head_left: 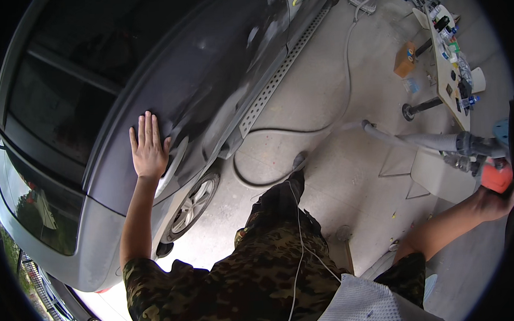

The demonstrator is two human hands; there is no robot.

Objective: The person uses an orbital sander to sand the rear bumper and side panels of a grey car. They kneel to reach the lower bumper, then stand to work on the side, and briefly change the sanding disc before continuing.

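Observation:
My left hand (148,149) lies flat, fingers together, on the dark grey rear fender of a car (207,76), just above the rear wheel (193,204). The panel beside my hand shows dull, scuffed patches. My right hand (491,202) is stretched out to the right edge of the view and grips an orange-bodied power sander (496,176). A grey hose (417,142) is attached to the tool and runs back across the floor. The sander is held away from the car.
The hose loops over the concrete floor (338,174) toward equipment near the top. A workbench (450,54) with small bottles and tools stands at the right, with an orange box (404,59) beside it. A perforated side step runs along the car.

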